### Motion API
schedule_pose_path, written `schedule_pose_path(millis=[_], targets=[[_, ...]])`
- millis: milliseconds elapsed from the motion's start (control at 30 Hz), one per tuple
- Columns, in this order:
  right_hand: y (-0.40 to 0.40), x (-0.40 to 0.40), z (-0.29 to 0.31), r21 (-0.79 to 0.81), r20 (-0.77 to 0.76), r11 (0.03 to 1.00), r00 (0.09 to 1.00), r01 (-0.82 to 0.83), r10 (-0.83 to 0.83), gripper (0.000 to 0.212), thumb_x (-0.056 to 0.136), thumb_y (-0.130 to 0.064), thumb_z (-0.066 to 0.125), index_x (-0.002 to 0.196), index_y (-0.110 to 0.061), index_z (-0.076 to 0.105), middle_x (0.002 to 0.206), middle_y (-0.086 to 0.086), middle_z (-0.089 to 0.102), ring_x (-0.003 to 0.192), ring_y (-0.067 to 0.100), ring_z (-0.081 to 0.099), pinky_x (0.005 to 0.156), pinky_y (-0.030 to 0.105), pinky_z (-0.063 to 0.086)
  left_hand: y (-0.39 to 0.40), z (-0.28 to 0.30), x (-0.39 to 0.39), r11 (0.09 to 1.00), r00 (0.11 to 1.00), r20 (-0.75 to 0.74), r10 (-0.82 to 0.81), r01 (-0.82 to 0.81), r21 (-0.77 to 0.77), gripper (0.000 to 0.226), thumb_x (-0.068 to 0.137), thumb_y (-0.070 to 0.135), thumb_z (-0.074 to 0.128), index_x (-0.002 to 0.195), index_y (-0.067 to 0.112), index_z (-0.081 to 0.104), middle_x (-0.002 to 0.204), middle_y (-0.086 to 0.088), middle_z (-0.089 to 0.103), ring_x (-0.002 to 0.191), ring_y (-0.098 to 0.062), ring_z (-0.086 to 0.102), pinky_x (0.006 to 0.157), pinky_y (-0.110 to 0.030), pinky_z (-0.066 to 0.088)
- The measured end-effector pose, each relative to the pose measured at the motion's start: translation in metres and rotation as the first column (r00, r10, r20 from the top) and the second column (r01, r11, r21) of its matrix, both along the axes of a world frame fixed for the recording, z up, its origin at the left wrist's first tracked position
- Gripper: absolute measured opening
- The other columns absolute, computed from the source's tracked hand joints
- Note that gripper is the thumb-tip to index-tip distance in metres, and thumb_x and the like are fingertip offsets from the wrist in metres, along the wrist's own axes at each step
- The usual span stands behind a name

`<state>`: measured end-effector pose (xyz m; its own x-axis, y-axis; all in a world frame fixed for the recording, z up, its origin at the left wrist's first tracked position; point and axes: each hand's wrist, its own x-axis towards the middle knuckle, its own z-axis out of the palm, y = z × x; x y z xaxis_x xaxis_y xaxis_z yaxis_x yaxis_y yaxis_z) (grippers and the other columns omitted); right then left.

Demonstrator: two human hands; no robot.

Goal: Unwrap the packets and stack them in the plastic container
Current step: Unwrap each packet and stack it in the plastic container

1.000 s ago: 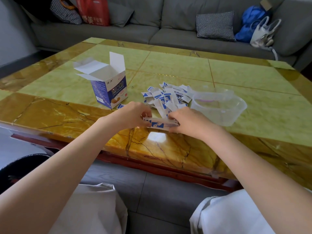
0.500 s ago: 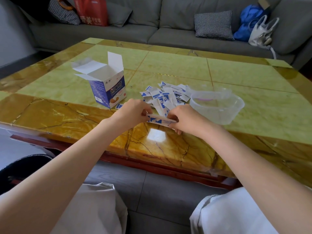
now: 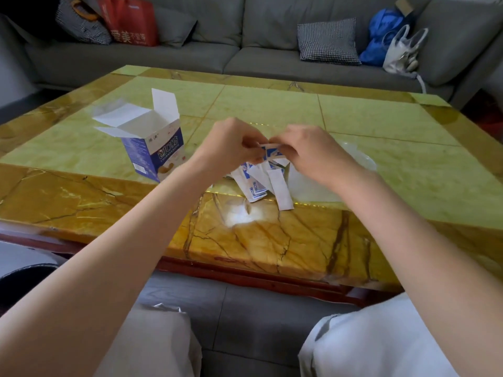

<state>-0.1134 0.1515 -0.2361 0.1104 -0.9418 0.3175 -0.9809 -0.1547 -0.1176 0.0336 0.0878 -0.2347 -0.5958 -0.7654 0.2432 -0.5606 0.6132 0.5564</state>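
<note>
Both hands are raised above the green and amber marble-patterned table (image 3: 381,118), meeting over its middle. The left hand (image 3: 231,145) and the right hand (image 3: 313,153) each pinch one end of a small white and blue paper packet (image 3: 269,152), fingers curled round it, so the packet hangs between them off the tabletop. Directly beneath, at 6 o'clock from the held packet, lies a loose pile of white and blue packets (image 3: 261,183) on the table, some of them reaching the amber border. The clear plastic container (image 3: 362,161) stands at 3 o'clock from the pile, just beside it and largely hidden behind the right hand and wrist; what it holds cannot be made out. At 9 o'clock from the hands stands an opened blue and white cardboard box (image 3: 158,151), upright, its flaps spread. A grey sofa (image 3: 245,58) runs along the far side at 12 o'clock.
</note>
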Motion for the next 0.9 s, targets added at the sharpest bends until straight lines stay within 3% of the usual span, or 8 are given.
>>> schedule_pose_path(millis=[67, 167, 267, 367, 500, 600, 767, 900], targets=[[0.004, -0.018, 0.005, 0.034, 0.107, 0.997, 0.992, 0.062, -0.065, 0.027, 0.089, -0.002, 0.049, 0.109, -0.013, 0.065, 0.091, 0.006, 0.063, 0.09, 0.024, 0.058, 0.075, 0.032, 0.042, 0.003, 0.0, -0.022, 0.999, 0.999, -0.02, -0.027, 0.026, -0.023, 0.021, 0.081, 0.008, 0.064, 0.099, 0.015, 0.072, 0.075, -0.002, 0.069, 0.055, 0.003, 0.057, 0.05, -0.006, 0.041], [0.005, -0.052, 0.011, 0.179, 0.231, 0.969, 0.95, 0.172, -0.212, 0.019, 0.085, -0.005, 0.06, 0.102, -0.014, 0.06, 0.093, 0.005, 0.065, 0.083, 0.019, 0.058, 0.067, 0.026, 0.043, 0.009, -0.003, -0.044, 0.997, 0.996, -0.053, -0.069, 0.067, -0.033, 0.029, 0.085, 0.014, 0.061, 0.114, 0.012, 0.064, 0.097, -0.005, 0.071, 0.086, -0.015, 0.066, 0.078, -0.022, 0.049], [-0.001, -0.074, 0.008, 0.529, 0.096, 0.826, 0.953, 0.196, -0.287, 0.014, 0.084, -0.005, 0.062, 0.094, -0.015, 0.058, 0.083, -0.001, 0.058, 0.072, 0.017, 0.053, 0.05, 0.018, 0.041, 0.013, -0.01, -0.057, 0.981, 0.978, 0.104, -0.179, 0.185, -0.053, 0.029, 0.085, 0.025, 0.063, 0.111, 0.014, 0.065, 0.104, -0.001, 0.066, 0.087, -0.012, 0.058, 0.069, -0.014, 0.038], [-0.013, -0.081, -0.005, 0.679, 0.027, 0.715, 0.967, 0.169, -0.254, 0.022, 0.083, 0.002, 0.053, 0.089, -0.018, 0.059, 0.09, 0.003, 0.06, 0.083, 0.02, 0.052, 0.065, 0.026, 0.042, 0.013, -0.019, -0.062, 0.962, 0.946, 0.219, -0.239, 0.262, -0.08, 0.021, 0.086, 0.023, 0.062, 0.103, 0.014, 0.07, 0.104, -0.002, 0.068, 0.083, -0.008, 0.051, 0.062, -0.008, 0.029], [-0.023, -0.084, -0.011, 0.737, -0.015, 0.652, 0.97, 0.175, -0.242, 0.014, 0.085, -0.012, 0.06, 0.093, -0.024, 0.06, 0.114, 0.003, 0.063, 0.102, 0.022, 0.058, 0.092, 0.035, 0.048, 0.009, -0.022, -0.065, 0.955, 0.945, 0.223, -0.241, 0.272, -0.121, 0.019, 0.087, 0.023, 0.061, 0.1, 0.013, 0.071, 0.102, -0.001, 0.069, 0.081, -0.007, 0.044, 0.066, -0.009, 0.024], [-0.025, -0.086, -0.009, 0.75, 0.009, 0.641, 0.967, 0.162, -0.254, 0.013, 0.086, -0.012, 0.06, 0.093, -0.021, 0.067, 0.107, 0.003, 0.067, 0.09, 0.018, 0.057, 0.076, 0.027, 0.046, 0.004, -0.023, -0.067, 0.954, 0.944, 0.221, -0.244, 0.275, -0.119, 0.019, 0.087, 0.023, 0.061, 0.1, 0.013, 0.071, 0.1, -0.002, 0.068, 0.081, -0.006, 0.043, 0.066, -0.011, 0.027], [-0.028, -0.086, -0.007, 0.745, 0.029, 0.644, 0.956, 0.174, -0.292, 0.021, 0.091, -0.015, 0.052, 0.105, -0.012, 0.067, 0.113, 0.008, 0.066, 0.085, 0.016, 0.057, 0.062, 0.021, 0.045, 0.0, -0.026, -0.071, 0.96, 0.944, 0.252, -0.214, 0.251, -0.124, 0.02, 0.088, 0.026, 0.059, 0.102, 0.015, 0.07, 0.101, 0.0, 0.068, 0.09, -0.012, 0.048, 0.073, -0.018, 0.031], [-0.029, -0.087, -0.005, 0.75, 0.039, 0.636, 0.947, 0.183, -0.319, 0.026, 0.095, -0.013, 0.047, 0.114, -0.006, 0.063, 0.115, 0.007, 0.064, 0.086, 0.015, 0.057, 0.07, 0.025, 0.049, -0.004, -0.026, -0.078, 0.961, 0.946, 0.26, -0.192, 0.235, -0.145, 0.022, 0.09, 0.026, 0.057, 0.105, 0.016, 0.069, 0.104, 0.001, 0.068, 0.098, -0.014, 0.052, 0.073, -0.017, 0.031]])
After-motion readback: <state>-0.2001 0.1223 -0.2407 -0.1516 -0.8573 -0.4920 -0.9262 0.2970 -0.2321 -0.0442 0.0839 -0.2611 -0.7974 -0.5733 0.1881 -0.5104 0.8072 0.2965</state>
